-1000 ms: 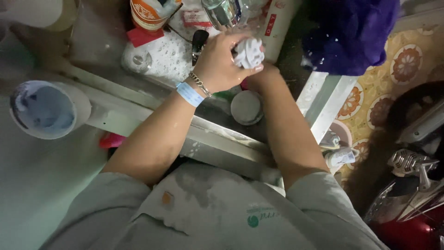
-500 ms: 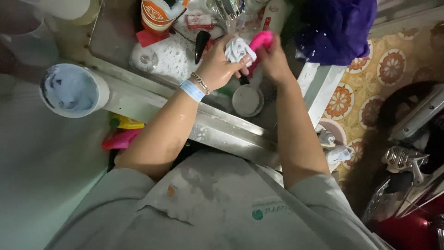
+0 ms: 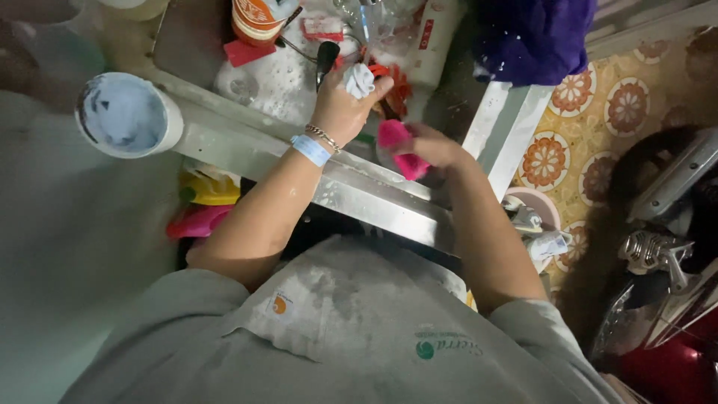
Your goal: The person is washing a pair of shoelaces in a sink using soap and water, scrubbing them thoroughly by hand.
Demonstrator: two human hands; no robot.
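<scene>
Left hand (image 3: pixel 340 112): fingers closed on a white cloth (image 3: pixel 359 80), held over the soapy sink (image 3: pixel 262 82).
Right hand (image 3: pixel 434 147): fingers clamped on a pink item (image 3: pixel 396 144), just beside the cloth.
Wiping: item is best gripped firmly, cloth pressed flat.
Count: one cloth, one pink item, one white cup (image 3: pixel 127 114).

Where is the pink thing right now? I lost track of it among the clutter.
In the head view, the pink thing sits in the right hand, centre frame above the metal ledge, just below the left hand gripping a white cloth.
</scene>
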